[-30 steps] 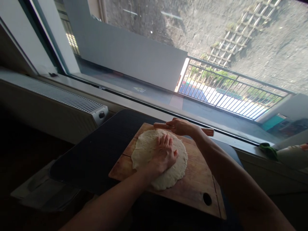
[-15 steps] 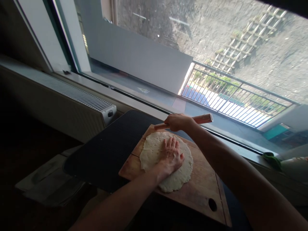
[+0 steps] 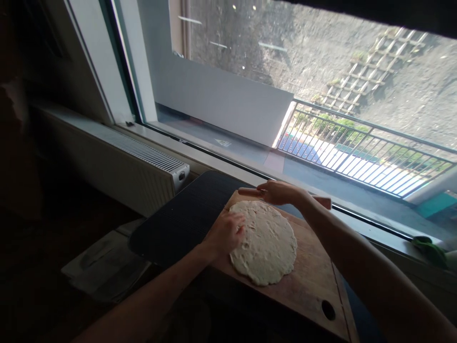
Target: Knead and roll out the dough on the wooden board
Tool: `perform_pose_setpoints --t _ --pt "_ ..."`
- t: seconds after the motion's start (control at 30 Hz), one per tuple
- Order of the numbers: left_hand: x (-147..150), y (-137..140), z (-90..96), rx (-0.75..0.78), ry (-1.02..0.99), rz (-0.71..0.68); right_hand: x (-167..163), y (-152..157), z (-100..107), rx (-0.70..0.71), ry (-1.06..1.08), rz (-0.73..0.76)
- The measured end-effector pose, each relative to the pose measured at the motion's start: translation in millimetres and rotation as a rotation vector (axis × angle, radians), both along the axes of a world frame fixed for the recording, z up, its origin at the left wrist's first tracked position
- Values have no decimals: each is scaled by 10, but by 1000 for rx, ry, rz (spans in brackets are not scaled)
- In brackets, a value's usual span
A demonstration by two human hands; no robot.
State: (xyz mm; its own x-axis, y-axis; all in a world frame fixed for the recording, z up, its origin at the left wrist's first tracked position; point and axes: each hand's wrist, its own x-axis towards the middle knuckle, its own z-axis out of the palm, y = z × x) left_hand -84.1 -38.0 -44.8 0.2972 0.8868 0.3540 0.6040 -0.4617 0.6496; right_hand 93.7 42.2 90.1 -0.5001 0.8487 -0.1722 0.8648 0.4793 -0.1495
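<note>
Head view: saw a round sheet of dough (image 3: 266,243) lying flat toward the left end of the wooden board (image 3: 310,267). Held a rolling pin (image 3: 246,192) in the right hand (image 3: 283,193), with fingers wrapped about the shaft, along the board's far edge and clear of the dough. Placed the left hand (image 3: 224,234) at the board's left end, over the dough's rim, with fingers bent; could not tell whether pinching or merely resting. Seemed best to ease that rim gently, without tugging, to avoid tearing or thinning one side. Probably called too for holding the pin off until after clearing the left fingers, then for pressing evenly from the middle outward.
</note>
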Motion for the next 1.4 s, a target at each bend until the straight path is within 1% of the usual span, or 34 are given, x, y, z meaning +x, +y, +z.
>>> perform_pose_setpoints --t 0.07,0.1,0.13,0.2,0.23,0.27,0.3,0.33,0.37,0.43,0.5,0.6,0.67,0.73,0.8,0.9,1.1,1.3,1.4 --pt "-105 34 92 -179 -285 125 79 -88 -180 -38 174 -68" --pt "-136 51 139 -297 -417 155 71 -126 -282 -63 259 -110" --pt "-146 67 186 -421 -531 151 29 -157 -381 -85 339 -153" --pt "-109 82 273 -656 -696 50 -124 -197 -536 -115 496 -224" --pt "-73 80 310 -743 -758 -7 -208 -212 -582 -116 543 -236" --pt "-38 71 342 -808 -806 -46 -277 -232 -607 -106 559 -230" --pt "-16 57 367 -849 -833 -55 -315 -263 -616 -92 569 -217" --pt "-16 41 387 -867 -830 -35 -313 -312 -620 -73 580 -211" --pt "-46 27 400 -861 -785 4 -266 -378 -630 -45 588 -211" --pt "-198 14 408 -787 -566 87 -58 -556 -708 35 595 -230" --pt "-425 26 391 -634 -226 102 222 -748 -891 148 556 -262" --pt "-711 70 320 -304 229 204 540 -954 -1265 337 388 -297" --pt "-784 92 254 -161 455 206 616 -1011 -1458 404 338 -313" --pt "-780 97 192 -94 607 184 617 -1023 -1546 438 332 -318" --pt "-750 93 151 -47 688 166 598 -1015 -1552 449 330 -308" --pt "-734 95 135 -2 725 159 587 -1005 -1517 451 325 -307" --pt "-786 134 202 70 834 107 593 -1008 -1514 455 318 -308" --pt "-775 123 209 60 831 82 586 -1006 -1516 453 315 -313" --pt "-746 138 204 21 838 148 585 -1003 -1525 459 312 -316"
